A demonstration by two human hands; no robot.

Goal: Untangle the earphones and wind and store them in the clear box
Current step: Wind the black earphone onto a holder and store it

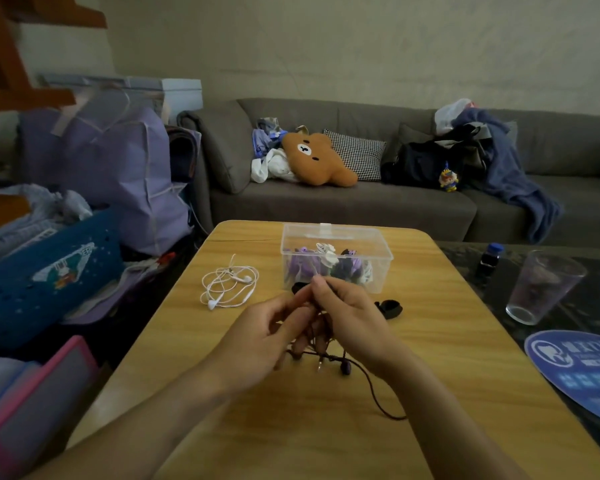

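Over the middle of the wooden table [465, 341], my left hand [267, 334] and my right hand [350, 317] meet and pinch a tangle of dark purple earphones [347, 367]. Its cable trails down to the table at the lower right. Just behind my hands stands the clear box [336, 233], open, holding several wound purple, white and black earphones. A loose tangle of white earphones [229, 284] lies on the table to the left of the box. Right of my right hand sits a small black bundle [390, 308]; whether it is earphones I cannot tell.
A drinking glass [541, 289] and a small dark bottle [489, 259] stand on a dark table at the right, beside a blue round fan [579, 368]. A grey sofa [361, 202] with cushions and clothes is behind. Bags and a blue basket [49, 271] crowd the left.
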